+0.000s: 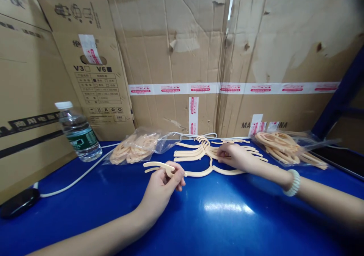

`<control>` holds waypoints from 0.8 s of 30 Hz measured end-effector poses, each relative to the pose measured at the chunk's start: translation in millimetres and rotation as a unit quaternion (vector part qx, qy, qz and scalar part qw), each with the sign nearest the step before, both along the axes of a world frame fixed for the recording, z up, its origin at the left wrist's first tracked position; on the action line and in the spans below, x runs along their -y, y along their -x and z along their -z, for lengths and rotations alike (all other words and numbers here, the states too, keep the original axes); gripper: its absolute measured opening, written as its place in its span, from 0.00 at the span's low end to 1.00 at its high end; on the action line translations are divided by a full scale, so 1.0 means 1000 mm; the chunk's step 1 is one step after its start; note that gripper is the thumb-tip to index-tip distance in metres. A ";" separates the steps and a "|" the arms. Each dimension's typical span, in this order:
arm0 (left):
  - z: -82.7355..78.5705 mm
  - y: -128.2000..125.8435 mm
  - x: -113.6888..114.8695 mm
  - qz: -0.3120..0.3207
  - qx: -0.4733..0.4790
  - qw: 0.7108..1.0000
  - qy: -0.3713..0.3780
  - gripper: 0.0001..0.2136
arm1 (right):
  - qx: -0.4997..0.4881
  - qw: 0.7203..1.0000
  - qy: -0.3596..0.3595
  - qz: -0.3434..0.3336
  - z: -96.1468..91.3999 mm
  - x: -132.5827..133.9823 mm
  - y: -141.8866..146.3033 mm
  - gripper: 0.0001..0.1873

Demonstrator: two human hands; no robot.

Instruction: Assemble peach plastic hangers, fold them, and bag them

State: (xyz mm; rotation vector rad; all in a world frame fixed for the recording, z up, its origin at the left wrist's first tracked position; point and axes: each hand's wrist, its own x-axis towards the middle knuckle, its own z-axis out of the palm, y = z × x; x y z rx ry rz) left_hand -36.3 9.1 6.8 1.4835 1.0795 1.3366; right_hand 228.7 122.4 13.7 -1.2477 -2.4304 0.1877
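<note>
My left hand (pixel 166 182) is closed on a beige plastic hanger piece (pixel 157 165), with two curved arms sticking out to the left. Just right of those fingers, a spread hanger (pixel 200 173) lies on the blue table, its hook pointing away from me. Behind it is a row of overlapping beige hangers (pixel 189 155) with their hooks bunched together. My right hand (pixel 236 158), a pale coiled band on its wrist, reaches over the right-hand arms of this row. Its fingertips are pinched together, and whatever is between them is hidden.
Clear bags of beige hanger parts lie at left (pixel 136 146) and right (pixel 280 144). A water bottle (pixel 81 134) stands at left, near a white cable (pixel 76 178) and a black device (pixel 21 203). Cardboard boxes (pixel 176 58) wall the back; a dark flat object (pixel 341 159) lies far right.
</note>
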 end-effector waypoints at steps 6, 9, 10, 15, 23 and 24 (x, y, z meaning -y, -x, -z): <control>-0.001 0.000 0.000 0.001 0.004 1.000 0.006 0.09 | 0.003 0.999 -0.033 -0.011 0.000 -0.002 0.003 0.04; 0.001 0.002 0.000 -0.001 0.028 1.000 0.005 0.08 | -0.025 0.999 -0.040 -0.012 -0.009 0.001 0.002 0.04; 0.002 0.004 0.000 -0.001 0.038 0.999 0.005 0.08 | -0.037 0.998 -0.042 -0.015 -0.013 0.003 0.001 0.04; 0.005 0.011 -0.003 0.003 0.107 0.994 0.024 0.11 | -0.103 0.992 -0.069 -0.038 -0.037 0.020 -0.008 0.07; 0.002 0.011 -0.004 0.079 0.216 0.967 0.107 0.14 | -0.152 0.977 -0.127 -0.079 -0.028 0.062 -0.029 0.06; 0.001 0.011 -0.004 0.088 0.230 0.962 0.119 0.13 | -0.148 0.975 -0.142 -0.083 -0.024 0.065 -0.031 0.05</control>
